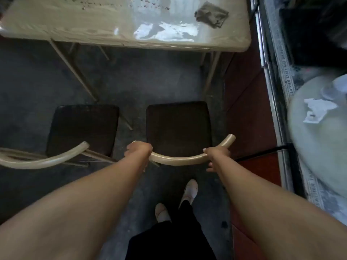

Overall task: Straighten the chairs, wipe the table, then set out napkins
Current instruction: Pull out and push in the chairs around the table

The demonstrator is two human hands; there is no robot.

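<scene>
Both hands grip the curved beige backrest (178,160) of a chair (178,126), left hand (139,150) at its left end, right hand (216,154) near its right. Ahead, apart from it, stands a glossy beige table (56,25) bearing a grey cloth (211,15). A second chair (82,128) sits alongside on grey floor (28,81). Printed edging (287,77) at right reads "LEATHER TABLE MAT".

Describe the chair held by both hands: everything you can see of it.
The right-hand chair has a dark, squarish seat and a curved, glossy beige back rail of rounded tube. It stands upright on the grey floor, clear of the table, with its seat facing the table, beside a matching chair. The left hand grips the rail's left end and the right hand grips near its right end. Its legs are mostly hidden.
</scene>
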